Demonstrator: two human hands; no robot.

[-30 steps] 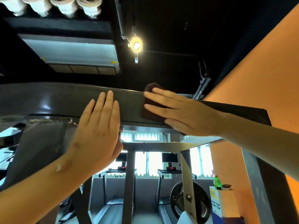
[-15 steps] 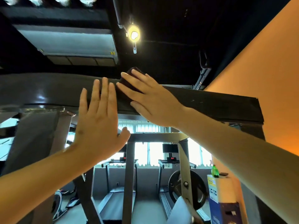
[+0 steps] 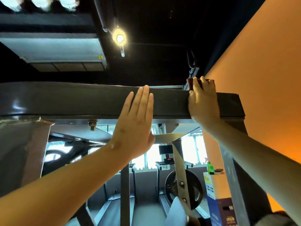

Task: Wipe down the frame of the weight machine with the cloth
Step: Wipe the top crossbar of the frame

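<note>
The weight machine's dark top beam (image 3: 81,101) runs across the view overhead. My left hand (image 3: 136,121) lies flat against the beam's front face, fingers straight and pointing up. My right hand (image 3: 203,103) is near the beam's right end, its fingers hooked over the top edge. It holds a dark brown cloth (image 3: 190,84) against that edge. Only a small corner of the cloth shows beside the fingers; the rest is hidden under the hand.
An orange wall (image 3: 260,79) stands close on the right, just past the beam's end. Steel uprights (image 3: 179,160) and a weight plate (image 3: 193,188) hang below. A green bottle (image 3: 210,168) sits on a box by the wall. Treadmills and windows lie beyond.
My right hand has slid the cloth rightward along the beam, from beside my left hand to near the right end, and up onto the top edge. The left hand stays flat on the beam.
</note>
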